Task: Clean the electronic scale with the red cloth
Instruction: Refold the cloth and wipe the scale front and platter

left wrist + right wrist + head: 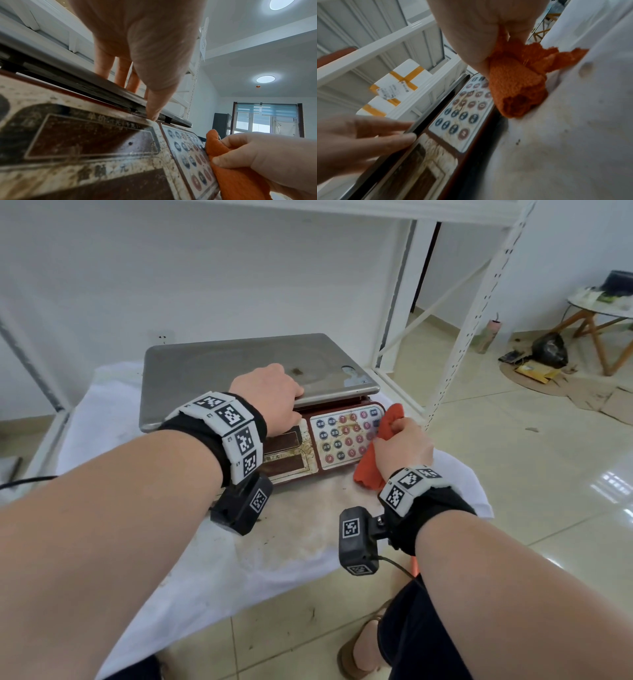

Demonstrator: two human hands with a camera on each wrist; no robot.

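**Cloth at the keypad's edge, my left hand on the pan**

My right hand [402, 451] has its grip curled tight round the bunched red cloth [375, 455], thumb and fingers closed on it; the wad lies against the keypad [346, 436] at its 3 o'clock edge, the lower end touching the white cover [291, 546] spread over the desk.

My left hand [270, 397] lies on the front lip of the steel weighing pan [222, 364], fingers straight on top, grip apart, thumb [154, 108] reaching down to the stained display panel [92, 136] beneath the pan's edge.

The electronic scale [301, 463] sits in the middle of the cover, its pan toward 12 o'clock and keypad facing me. The pan carries smudges and a wet-looking patch near its 2 o'clock corner. Brown grime streaks the display panel and some keys.

A white rack upright [479, 302] stands at 1 o'clock.
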